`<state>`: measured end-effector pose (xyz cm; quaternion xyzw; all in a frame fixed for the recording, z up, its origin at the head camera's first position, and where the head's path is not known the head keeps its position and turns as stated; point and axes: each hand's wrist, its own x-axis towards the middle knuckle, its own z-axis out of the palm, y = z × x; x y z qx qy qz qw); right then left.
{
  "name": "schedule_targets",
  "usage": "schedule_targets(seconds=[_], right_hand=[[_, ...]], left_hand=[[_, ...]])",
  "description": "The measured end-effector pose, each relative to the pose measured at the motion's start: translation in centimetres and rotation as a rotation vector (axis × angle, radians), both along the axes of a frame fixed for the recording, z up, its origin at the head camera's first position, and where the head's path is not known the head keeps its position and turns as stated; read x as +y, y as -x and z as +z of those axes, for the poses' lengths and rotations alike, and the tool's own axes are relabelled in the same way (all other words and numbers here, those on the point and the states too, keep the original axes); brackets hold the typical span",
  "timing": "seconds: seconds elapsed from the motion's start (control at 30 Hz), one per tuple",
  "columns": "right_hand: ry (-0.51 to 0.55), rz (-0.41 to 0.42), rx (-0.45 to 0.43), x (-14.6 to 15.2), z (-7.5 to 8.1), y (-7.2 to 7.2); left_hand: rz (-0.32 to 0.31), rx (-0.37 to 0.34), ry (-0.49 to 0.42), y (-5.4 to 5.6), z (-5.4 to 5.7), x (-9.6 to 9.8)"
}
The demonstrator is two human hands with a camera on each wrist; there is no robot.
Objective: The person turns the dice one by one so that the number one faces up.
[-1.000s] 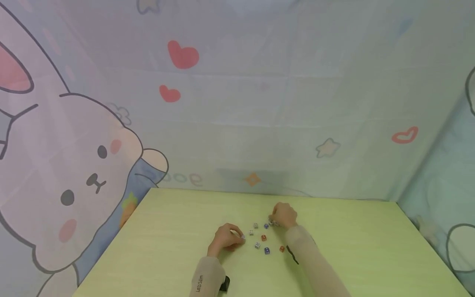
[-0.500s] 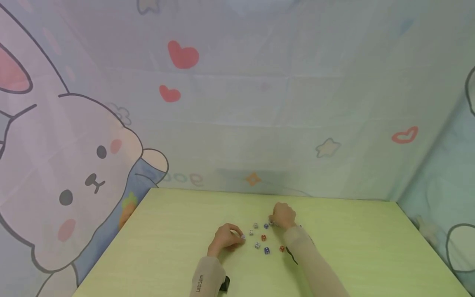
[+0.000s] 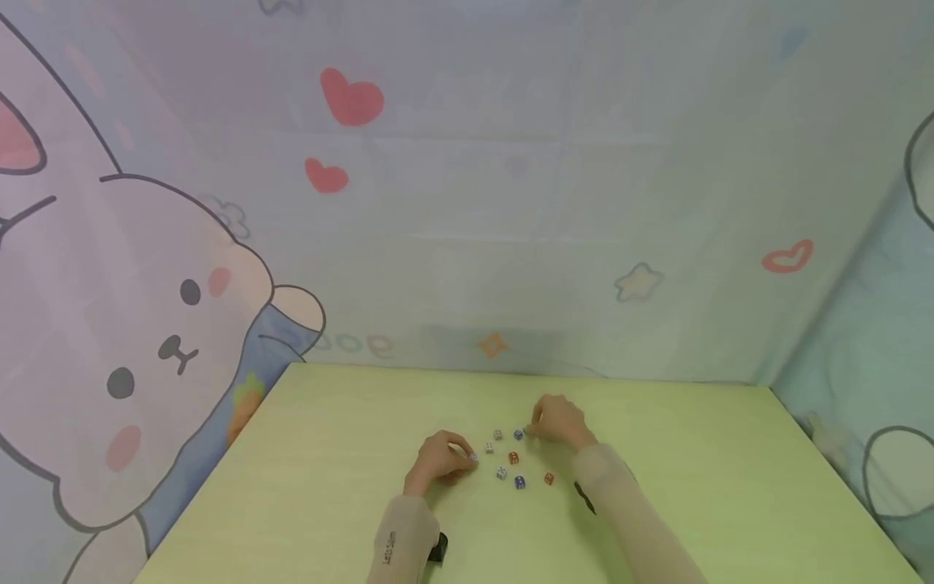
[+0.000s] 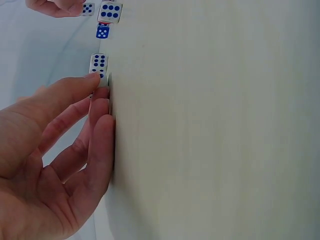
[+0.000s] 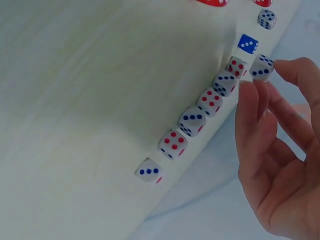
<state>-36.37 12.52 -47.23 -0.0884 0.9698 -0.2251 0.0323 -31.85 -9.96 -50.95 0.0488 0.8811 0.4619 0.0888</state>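
My left hand (image 3: pixel 439 456) pinches a white die (image 4: pixel 99 62) with blue pips between thumb and fingertips, low over the table. In the right wrist view, my right hand (image 5: pixel 282 135) holds another white die (image 5: pixel 262 67) between thumb and fingertip. Beside those fingertips runs a slanting row of several white dice (image 5: pixel 192 121), with red or blue pips on top; the hand mostly hides this row in the head view. A blue die (image 3: pixel 519 435) lies just left of my right fingertips.
Between the hands lie more loose dice: a red die (image 3: pixel 514 458), a second red die (image 3: pixel 549 478), a larger blue die (image 3: pixel 520 483) and several white dice (image 3: pixel 501 473). The yellow-green table (image 3: pixel 693 470) reaches back to a printed cloth (image 3: pixel 467 195).
The head view has tilted slightly. My right hand has shifted a little right, and the white dice seen at its fingertips before are now hidden. My left hand stays in place.
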Motion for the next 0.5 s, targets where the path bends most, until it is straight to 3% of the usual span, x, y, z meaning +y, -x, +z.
schedule_targets(seconds=[0.17,0.5], right_hand=[[0.107,0.024,-0.093,0.1,-0.8,-0.5],[0.169,0.056,-0.09,0.3,-2.4,-1.3]], left_hand=[[0.0,-0.001,-0.013,0.2,-0.1,-0.1],[-0.001,-0.002,-0.021,-0.1,0.0,0.0]])
